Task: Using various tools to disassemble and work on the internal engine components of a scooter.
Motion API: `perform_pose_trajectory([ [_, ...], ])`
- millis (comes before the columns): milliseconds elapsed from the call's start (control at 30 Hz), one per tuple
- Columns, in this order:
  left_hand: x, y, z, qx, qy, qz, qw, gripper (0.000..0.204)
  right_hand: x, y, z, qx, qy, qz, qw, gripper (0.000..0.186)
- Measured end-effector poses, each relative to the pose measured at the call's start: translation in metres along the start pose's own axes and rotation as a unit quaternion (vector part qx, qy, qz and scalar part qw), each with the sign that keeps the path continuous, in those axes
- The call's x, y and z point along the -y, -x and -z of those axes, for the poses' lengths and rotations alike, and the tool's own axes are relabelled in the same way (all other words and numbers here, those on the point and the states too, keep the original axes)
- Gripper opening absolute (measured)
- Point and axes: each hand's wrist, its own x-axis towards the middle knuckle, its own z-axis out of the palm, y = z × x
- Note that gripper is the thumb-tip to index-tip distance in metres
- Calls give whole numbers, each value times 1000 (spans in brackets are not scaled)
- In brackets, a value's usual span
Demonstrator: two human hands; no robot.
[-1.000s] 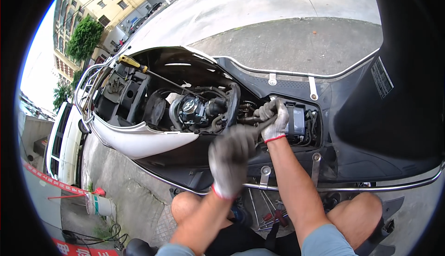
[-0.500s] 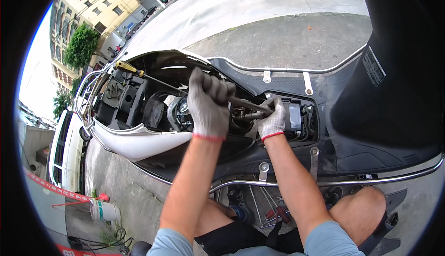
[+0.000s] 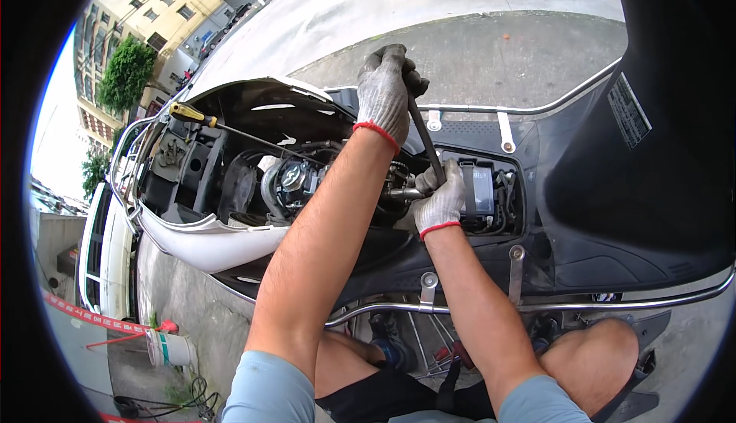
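The person is working with 2 gloved hands over a scooter [image 3: 586,258] lying open along its middle. The left hand [image 3: 383,97] is closing its fingers tightly around the upper end of a dark bar [image 3: 425,133], and is sitting above the far edge of the body. The bar is slanting down and slightly rightward from that fist to the right hand [image 3: 443,199], which is wrapping around its lower end in the opening. A metal shaft [image 3: 403,193] is pointing at the right hand from the left; where it is meeting the bar, if anywhere, I cannot tell, as the fingers are covering that spot. Just right of this hand, a battery [image 3: 481,191] is resting in its bay. Farther left, a long screwdriver with a yellow handle [image 3: 188,113] is lying across the frame, its shank reaching toward the engine parts [image 3: 295,176]. Below, a white side panel [image 3: 211,241] is curving along the near side.
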Motion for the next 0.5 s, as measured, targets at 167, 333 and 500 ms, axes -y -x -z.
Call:
perform_pose_trajectory([
  [167,13,-13,2,-10,-57,56,997,19,-3,-3,-6,-33,-2,-14,999,37],
  [333,1,-19,-5,-22,-49,81,995,15,-4,-9,0,-30,4,-23,999,36],
  [500,-50,36,21,62,92,118,987,44,-8,-17,3,-13,38,-34,999,35],
])
